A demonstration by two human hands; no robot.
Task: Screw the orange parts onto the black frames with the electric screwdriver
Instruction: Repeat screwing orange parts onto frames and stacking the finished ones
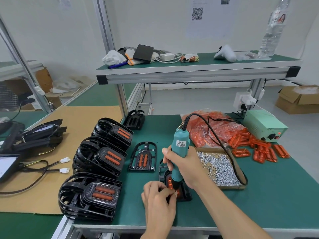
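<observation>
Three stacks of finished frames (96, 163) stood at left, while the right hand (185, 167) gripped the electric screwdriver (177, 156) over the black frame (185, 194), the left hand (158, 195) pinching its orange part (170, 182) (plenty more orange parts (262, 150) waited).

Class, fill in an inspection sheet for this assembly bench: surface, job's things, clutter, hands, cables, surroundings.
Surface: green mat.
Job's things: electric screwdriver upright over black frame with orange part; screw tray; three finished stacks.
Clutter: loose orange parts.
Hands: right hand grips screwdriver; left hand pinches at the tip.
Cables: screwdriver cord crosses the tray.
Surroundings: cluttered shelf, cardboard boxes.
</observation>
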